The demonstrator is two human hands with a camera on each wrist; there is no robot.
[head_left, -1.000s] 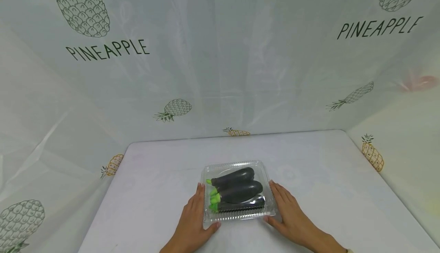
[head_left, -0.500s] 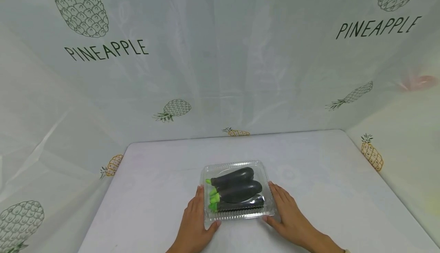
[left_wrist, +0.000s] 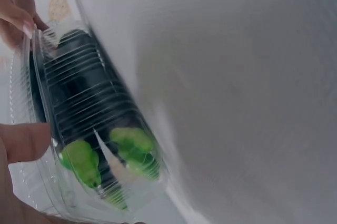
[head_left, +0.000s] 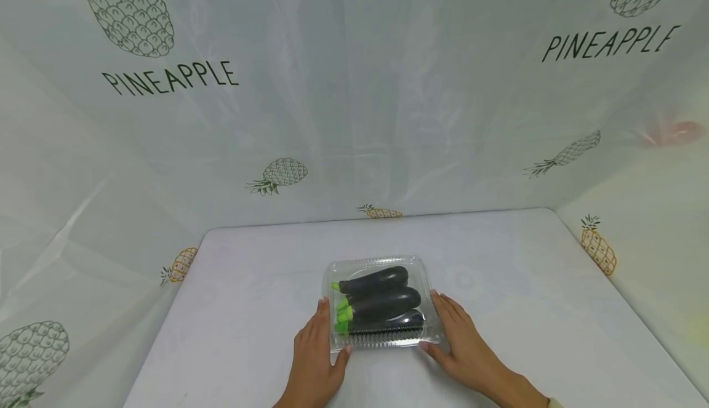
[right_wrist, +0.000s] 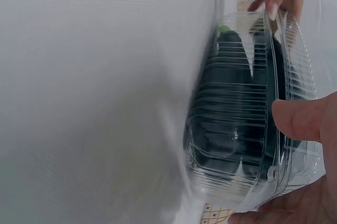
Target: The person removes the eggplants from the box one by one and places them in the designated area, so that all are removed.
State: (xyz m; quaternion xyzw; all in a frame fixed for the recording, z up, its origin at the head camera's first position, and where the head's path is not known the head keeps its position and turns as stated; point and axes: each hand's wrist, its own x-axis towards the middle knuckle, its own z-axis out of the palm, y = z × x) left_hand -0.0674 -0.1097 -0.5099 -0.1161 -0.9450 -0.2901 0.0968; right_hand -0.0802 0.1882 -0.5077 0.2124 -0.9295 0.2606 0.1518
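A clear plastic clamshell box (head_left: 382, 340) with its lid down stands at the near middle of the white table. Inside lie several dark eggplants (head_left: 384, 304), their green stems toward the left. My left hand (head_left: 314, 359) holds the box's left side, fingers along the wall and thumb at the near corner. The right hand (head_left: 471, 352) grips the opposite side in the same way. In the left wrist view, the left thumb (left_wrist: 26, 142) presses near the rim. The right thumb (right_wrist: 300, 120) does likewise in the right wrist view. Whether the base touches the table cannot be told.
The white table (head_left: 249, 291) stretches around the box on all sides. Behind it and at both sides hangs a pale curtain (head_left: 354, 119) printed with pineapples. A blurred red shape (head_left: 676, 133) shows at the far right.
The box has shifted very slightly away from me and its near edge sits a little higher in view. Both hands keep their hold, the thumbs moving up slightly with it.
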